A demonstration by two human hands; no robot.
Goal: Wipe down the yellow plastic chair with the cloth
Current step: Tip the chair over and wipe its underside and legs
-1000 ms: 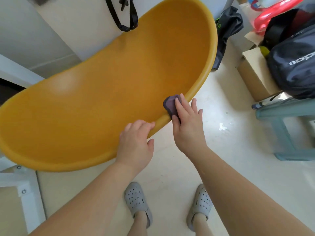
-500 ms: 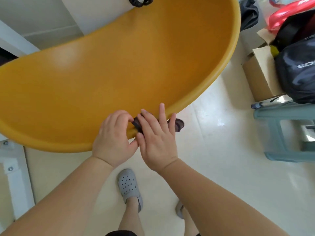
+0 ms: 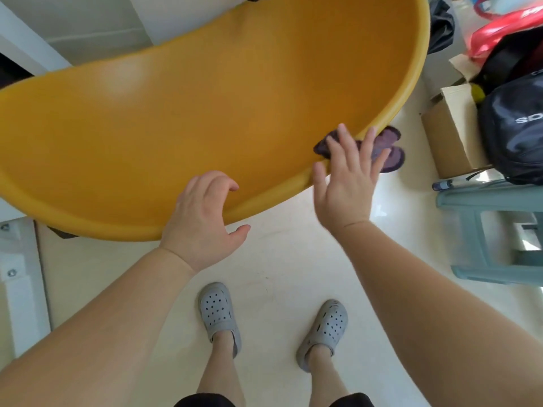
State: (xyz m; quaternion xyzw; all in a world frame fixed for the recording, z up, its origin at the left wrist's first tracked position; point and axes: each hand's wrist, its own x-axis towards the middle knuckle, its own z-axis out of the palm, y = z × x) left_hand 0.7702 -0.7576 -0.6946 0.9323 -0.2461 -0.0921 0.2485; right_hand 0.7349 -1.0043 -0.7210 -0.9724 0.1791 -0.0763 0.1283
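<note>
The yellow plastic chair [image 3: 176, 127] fills the upper half of the view, its curved shell tilted toward me. My left hand [image 3: 202, 218] curls over the shell's near rim and grips it. To its right, my right hand [image 3: 346, 177] lies flat with spread fingers, pressing a dark purple cloth [image 3: 388, 145] onto the rim. Part of the cloth hangs over the outer edge; the rest is hidden under my fingers.
A cardboard box [image 3: 452, 130] and a dark bag [image 3: 517, 127] stand at the right, with a pale green stool [image 3: 487, 230] in front of them. Red and black items pile behind. My feet in grey clogs [image 3: 217, 312] stand on the pale floor. White furniture [image 3: 17, 277] at the left.
My right hand has slid the cloth rightward along the rim, away from my left hand. My left hand stays on the rim. The view has shifted slightly.
</note>
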